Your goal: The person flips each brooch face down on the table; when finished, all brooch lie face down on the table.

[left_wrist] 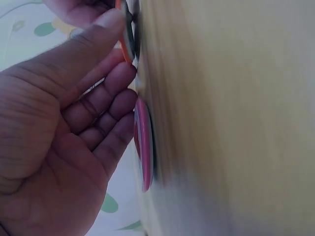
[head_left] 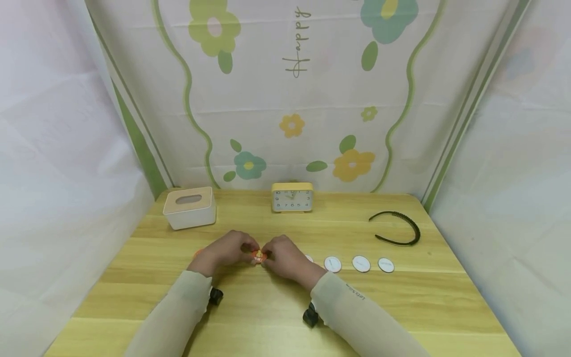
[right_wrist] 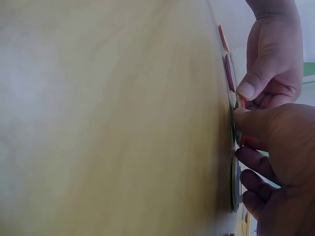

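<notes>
Pinching orange disc (head_left: 258, 256), box (head_left: 192, 216) behind.

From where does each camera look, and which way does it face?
Head: worn on the head, facing forward and down at the table; sleeves, left hand and right hand show.
Left wrist: on that wrist, facing the left hand and an orange disc; part of the right hand shows.
Right wrist: on that wrist, facing the right hand at the same disc; left hand beyond.
Shared: both wrist views show the disc, both hands and the table sideways.
</notes>
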Tool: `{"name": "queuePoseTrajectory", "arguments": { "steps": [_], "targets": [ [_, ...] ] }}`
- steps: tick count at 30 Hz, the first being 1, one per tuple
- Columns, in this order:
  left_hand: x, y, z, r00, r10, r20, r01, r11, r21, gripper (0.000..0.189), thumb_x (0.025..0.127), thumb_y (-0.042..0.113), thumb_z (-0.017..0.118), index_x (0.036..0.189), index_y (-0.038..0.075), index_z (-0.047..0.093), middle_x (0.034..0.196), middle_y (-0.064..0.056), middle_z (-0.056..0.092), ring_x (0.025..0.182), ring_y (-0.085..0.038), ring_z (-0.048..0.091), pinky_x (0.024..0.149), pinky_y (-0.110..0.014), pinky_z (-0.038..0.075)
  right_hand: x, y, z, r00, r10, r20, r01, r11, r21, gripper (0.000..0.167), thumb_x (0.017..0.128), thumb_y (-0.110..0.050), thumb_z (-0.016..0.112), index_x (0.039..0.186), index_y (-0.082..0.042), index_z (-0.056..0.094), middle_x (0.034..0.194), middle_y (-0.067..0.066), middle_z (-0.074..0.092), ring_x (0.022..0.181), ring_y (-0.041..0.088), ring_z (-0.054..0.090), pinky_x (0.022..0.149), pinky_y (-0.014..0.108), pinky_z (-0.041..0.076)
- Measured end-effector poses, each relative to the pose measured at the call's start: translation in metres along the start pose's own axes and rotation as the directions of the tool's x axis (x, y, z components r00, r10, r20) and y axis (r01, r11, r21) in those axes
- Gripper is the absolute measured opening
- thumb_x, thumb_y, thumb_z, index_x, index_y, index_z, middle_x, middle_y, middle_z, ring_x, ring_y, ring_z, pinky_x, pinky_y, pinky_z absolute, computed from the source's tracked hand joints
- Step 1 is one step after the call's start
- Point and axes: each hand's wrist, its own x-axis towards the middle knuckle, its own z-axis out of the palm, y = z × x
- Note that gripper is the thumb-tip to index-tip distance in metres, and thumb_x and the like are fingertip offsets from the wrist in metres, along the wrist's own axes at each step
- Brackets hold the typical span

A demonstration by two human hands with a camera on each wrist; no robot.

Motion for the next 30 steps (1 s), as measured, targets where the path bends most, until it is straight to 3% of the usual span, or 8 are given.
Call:
{"name": "queuePoseTrajectory", "arguments": {
  "steps": [4, 7, 10, 12, 19, 22, 27, 30],
  "targets": [
    [-0.002, -0.003, -0.003, 1.000, 0.023, 0.001, -0.024, 0.999, 0.024, 0.019, 0.096, 0.030, 0.086, 0.115, 0.027, 0.085, 0.120, 0.010, 0.080, 0.117, -0.014, 0.070, 0.104, -0.045, 0.059, -0.002, -0.003, -0.003, 1.000, -0.001, 0.006, 0.002, 1.000, -0.020, 0.024, 0.106, -0.028, 0.073, 0.121, -0.014, 0.084, 0.116, -0.001, 0.082, 0.111, 0.019, 0.066, 0.102, 0.036, 0.056],
    [-0.003, -0.005, -0.006, 0.998, 0.063, 0.007, -0.063, 0.998, 0.012, 0.015, 0.101, 0.024, 0.081, 0.115, 0.024, 0.086, 0.117, 0.006, 0.081, 0.089, -0.011, 0.071, 0.079, -0.037, 0.062, -0.002, -0.003, -0.005, 1.000, 0.000, 0.000, 0.000, 0.999, -0.038, 0.023, 0.108, -0.027, 0.069, 0.120, -0.015, 0.085, 0.115, -0.003, 0.083, 0.112, 0.019, 0.067, 0.102, 0.037, 0.056],
    [-0.003, -0.005, -0.009, 0.997, 0.076, 0.015, -0.075, 0.996, -0.044, 0.018, 0.106, 0.015, 0.073, 0.116, 0.021, 0.086, 0.110, 0.002, 0.081, 0.057, -0.009, 0.056, 0.053, -0.028, 0.050, -0.003, -0.003, -0.005, 1.000, 0.003, -0.015, -0.004, 0.999, -0.049, 0.024, 0.110, -0.026, 0.066, 0.119, -0.016, 0.086, 0.114, -0.004, 0.083, 0.112, 0.019, 0.069, 0.103, 0.037, 0.056],
    [-0.003, -0.004, -0.010, 0.998, 0.061, 0.019, -0.059, 0.994, -0.092, 0.021, 0.108, 0.012, 0.069, 0.116, 0.021, 0.086, 0.104, -0.001, 0.081, 0.047, -0.009, 0.045, 0.047, -0.025, 0.042, -0.003, -0.002, -0.006, 1.000, 0.004, -0.027, -0.006, 0.999, -0.045, 0.024, 0.111, -0.025, 0.065, 0.119, -0.015, 0.086, 0.113, -0.003, 0.083, 0.112, 0.020, 0.070, 0.103, 0.037, 0.057],
    [-0.002, 0.001, -0.008, 1.000, -0.013, 0.012, 0.015, 0.990, -0.141, 0.021, 0.109, 0.017, 0.067, 0.112, 0.024, 0.087, 0.076, -0.007, 0.074, 0.044, -0.010, 0.039, 0.044, -0.025, 0.037, -0.003, -0.002, -0.008, 0.997, 0.053, -0.054, -0.050, 0.997, 0.060, 0.023, 0.109, -0.021, 0.069, 0.125, -0.014, 0.082, 0.115, -0.001, 0.082, 0.112, 0.021, 0.070, 0.102, 0.040, 0.059],
    [-0.002, 0.004, -0.007, 1.000, -0.018, 0.012, 0.019, 0.991, -0.129, 0.021, 0.109, 0.018, 0.068, 0.110, 0.026, 0.087, 0.075, -0.009, 0.073, 0.044, -0.010, 0.039, 0.044, -0.024, 0.036, -0.003, -0.002, -0.008, 0.995, 0.079, -0.054, -0.071, 0.988, 0.134, 0.028, 0.105, -0.018, 0.074, 0.133, -0.016, 0.075, 0.120, 0.000, 0.079, 0.114, 0.018, 0.070, 0.100, 0.039, 0.060],
    [-0.001, 0.007, -0.007, 1.000, 0.001, 0.014, 0.001, 0.994, -0.107, 0.021, 0.109, 0.019, 0.068, 0.107, 0.027, 0.087, 0.077, -0.012, 0.074, 0.045, -0.010, 0.038, 0.046, -0.025, 0.036, -0.003, 0.000, -0.005, 0.996, 0.069, -0.051, -0.059, 0.983, 0.175, 0.027, 0.101, -0.012, 0.078, 0.125, -0.022, 0.069, 0.118, -0.002, 0.074, 0.112, 0.013, 0.068, 0.097, 0.035, 0.060],
    [0.000, 0.009, -0.007, 0.999, 0.032, -0.010, -0.033, 0.998, -0.046, 0.019, 0.108, 0.019, 0.069, 0.105, 0.026, 0.086, 0.088, -0.001, 0.078, 0.059, -0.010, 0.052, 0.058, -0.028, 0.047, -0.003, 0.001, -0.004, 0.996, 0.065, -0.053, -0.056, 0.985, 0.165, 0.026, 0.101, -0.012, 0.079, 0.122, -0.022, 0.069, 0.116, -0.003, 0.074, 0.109, 0.012, 0.068, 0.097, 0.034, 0.059]
  ]
}}
